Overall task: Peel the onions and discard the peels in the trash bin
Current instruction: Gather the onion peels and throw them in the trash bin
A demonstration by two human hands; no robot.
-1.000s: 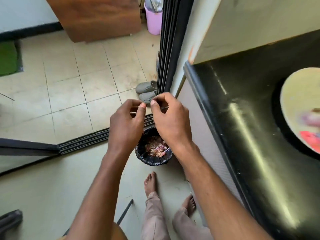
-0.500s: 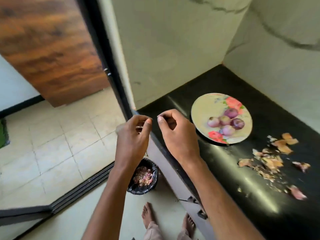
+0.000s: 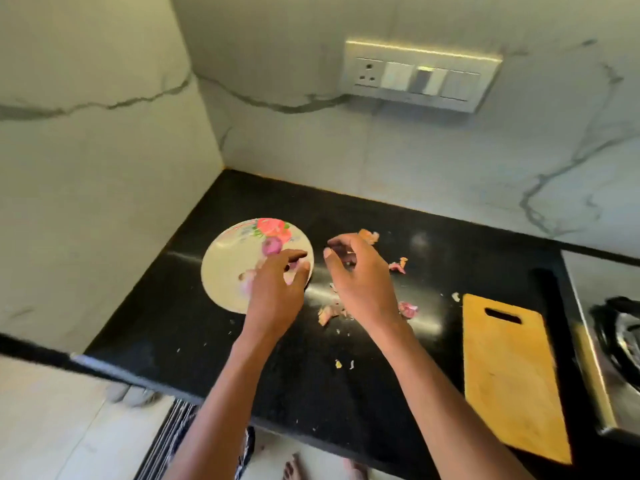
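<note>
holding peeled onions [image 3: 272, 245], plate [image 3: 221, 268] under left hand [image 3: 277, 289].

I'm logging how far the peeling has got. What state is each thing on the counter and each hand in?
Plate: flat on counter, holding onions.
Visible onion: peeled, on plate.
Peel scraps: scattered on counter, not binned.
Cutting board: flat, bare.
Left hand: open, over plate.
Right hand: loosely curled, empty, above scraps.

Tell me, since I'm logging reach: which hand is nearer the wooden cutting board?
Right. The right hand hovers over the peels, left of the cutting board; the left hand is farther left, over the plate.
</note>
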